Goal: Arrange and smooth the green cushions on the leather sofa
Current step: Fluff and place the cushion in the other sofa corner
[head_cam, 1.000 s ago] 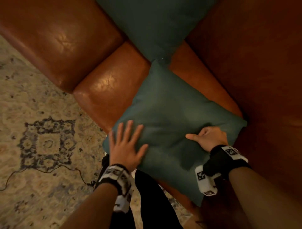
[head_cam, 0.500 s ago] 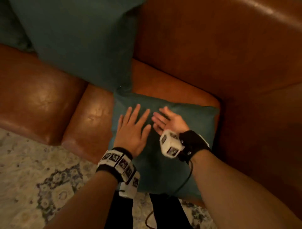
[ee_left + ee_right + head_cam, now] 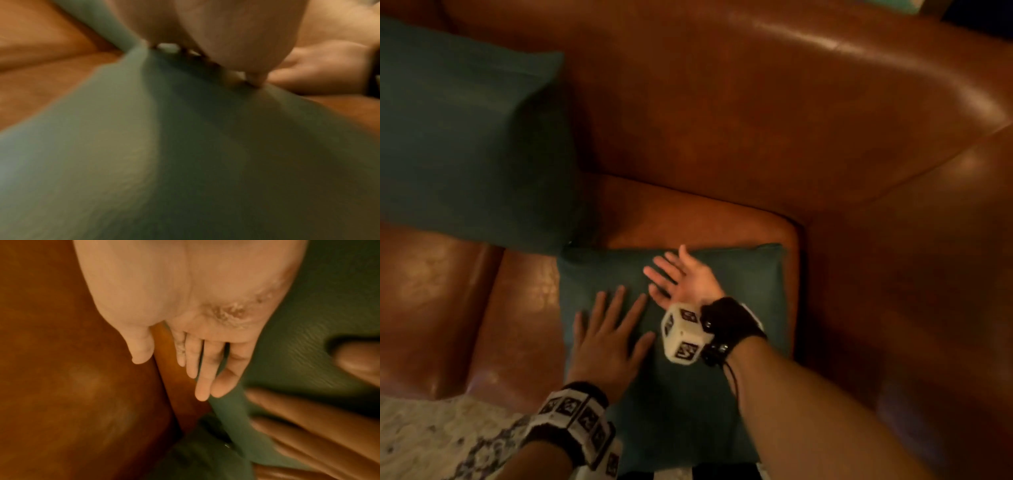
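A dark green cushion (image 3: pixel 753 284) lies flat on the seat of the brown leather sofa (image 3: pixel 756 113), in its right corner. My left hand (image 3: pixel 607 329) presses palm-down on the cushion's left half, fingers straight and spread. My right hand (image 3: pixel 681 277) is over the cushion's middle, palm turned up, fingers straight, its outer edge against the fabric. A second, larger green cushion (image 3: pixel 469 137) leans against the sofa back at the left. The left wrist view shows the cushion (image 3: pixel 164 154) under my palm. In the right wrist view my right hand (image 3: pixel 197 361) has straight fingers beside the cushion (image 3: pixel 308 321).
The sofa's armrest (image 3: pixel 928 274) rises just right of the flat cushion. Bare seat leather (image 3: pixel 441 301) extends to the left. A pale patterned rug (image 3: pixel 431 442) covers the floor below the seat's front edge.
The right hand, curled on the cushion's right side a second ago, moved to the middle and opened palm-up. The left hand stayed flat, and the view swung toward the sofa corner.
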Tool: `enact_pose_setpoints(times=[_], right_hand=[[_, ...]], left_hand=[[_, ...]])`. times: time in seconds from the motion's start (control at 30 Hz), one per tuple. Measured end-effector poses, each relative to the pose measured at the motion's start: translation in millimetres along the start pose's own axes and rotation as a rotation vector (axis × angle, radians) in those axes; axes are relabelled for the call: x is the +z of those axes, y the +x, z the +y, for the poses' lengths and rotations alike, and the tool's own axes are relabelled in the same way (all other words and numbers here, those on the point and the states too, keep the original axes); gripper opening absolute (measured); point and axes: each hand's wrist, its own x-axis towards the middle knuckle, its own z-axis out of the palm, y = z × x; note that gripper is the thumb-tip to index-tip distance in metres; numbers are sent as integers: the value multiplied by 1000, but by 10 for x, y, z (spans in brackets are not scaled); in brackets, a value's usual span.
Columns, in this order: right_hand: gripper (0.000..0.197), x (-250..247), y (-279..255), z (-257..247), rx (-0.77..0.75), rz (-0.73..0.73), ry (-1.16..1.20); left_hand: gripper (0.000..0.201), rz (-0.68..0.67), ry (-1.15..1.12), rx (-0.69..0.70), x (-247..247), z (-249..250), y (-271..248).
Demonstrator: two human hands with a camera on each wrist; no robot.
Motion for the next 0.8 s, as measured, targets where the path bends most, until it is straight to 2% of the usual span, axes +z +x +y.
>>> enact_pose_setpoints(times=[0.07, 0.17, 0.2, 0.27, 0.33, 0.37, 0.4, 0.43, 0.47, 0.53, 0.57, 0.6, 0.67, 0.73, 0.77, 0.8], right_hand=[[43, -166, 83, -255, -11, -15, 57], [46, -651, -86, -851, -147, 180, 195], [45, -799, -201, -1032, -207, 266, 212], [34, -961, -416, -1264, -297, 437, 115], [21, -911, -522, -1278, -416, 564, -159], [21, -807, -549, -1205, -511, 616, -420], [20, -687, -564, -1079, -610, 642, -767], [15, -559, -573, -911, -664, 584, -1153], [8, -420, -575, -711, -654, 444, -1511], [17, -237, -547, -380, -575, 213, -2045], [23, -227, -527, -317, -518, 162, -2157], [28, -265, -518, -344, -498, 182, -2190], [35, -539, -511, -588, -492, 367, -2156], [37, -915, -628, -943, -380, 639, -2019], [37, -1066, -730, -1100, -339, 752, -1929], [38, -1171, -815, -1185, -330, 816, -1861]], left_hand=[[71, -56, -51, -187, -30, -147, 40], [75, -132, -53, -261, -203, -311, 20], [77, -114, -4, -219, -271, -315, 15], [80, -48, 149, 42, -394, -185, -9], [80, -81, 302, 372, -391, 48, -12], [78, -114, 360, 487, -334, 152, -2], [77, -153, 398, 538, -263, 225, 34], [75, -188, 411, 532, -206, 273, 99], [72, -198, 400, 475, -165, 289, 188], [68, -110, 299, 250, -143, 246, 418], [67, -73, 232, 104, -166, 214, 536], [64, -65, 169, -39, -203, 178, 638], [62, -73, 84, -258, -320, 83, 774], [61, -79, 35, -401, -501, 40, 837], [61, -54, 46, -424, -569, 33, 882], [60, -17, 101, -382, -612, 71, 909]])
